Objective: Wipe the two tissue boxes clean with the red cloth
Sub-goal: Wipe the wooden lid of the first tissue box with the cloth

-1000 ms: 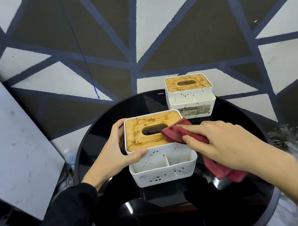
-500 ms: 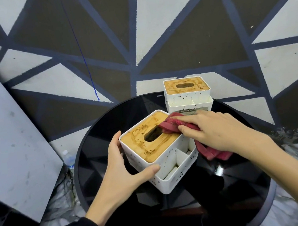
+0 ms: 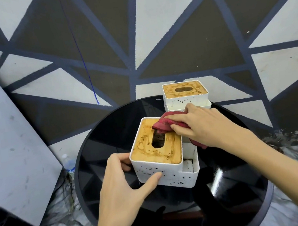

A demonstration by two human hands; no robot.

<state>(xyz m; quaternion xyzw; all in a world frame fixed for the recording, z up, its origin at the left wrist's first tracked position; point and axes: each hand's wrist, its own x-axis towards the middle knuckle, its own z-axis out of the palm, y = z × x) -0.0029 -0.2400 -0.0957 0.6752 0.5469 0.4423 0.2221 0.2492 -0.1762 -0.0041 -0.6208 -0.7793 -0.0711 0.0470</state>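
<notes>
A person's left hand (image 3: pixel 122 188) clasps the near tissue box (image 3: pixel 162 160) by its white corner; its grip looks firm on light, smooth plastic. Above that grip, the right hand (image 3: pixel 201 125) pinches the soft red cloth (image 3: pixel 162 125) against the stained lid on the black bench (image 3: pixel 102 138). The second tissue box (image 3: pixel 185 93) waits beyond.

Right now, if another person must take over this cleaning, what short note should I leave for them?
Left hand: grips the near tissue box at its left side, thumb on the front wall.
Right hand: holds the red cloth and presses it on the far edge of the near box's wooden lid.
Far tissue box: stands at the back of the round black table, touched by neither hand.
Done: wiping of the near lid is under way; brown stains show on it.
Left: finish this lid, wipe the speckled white walls, then clean the far box, whose lid is stained too.
</notes>
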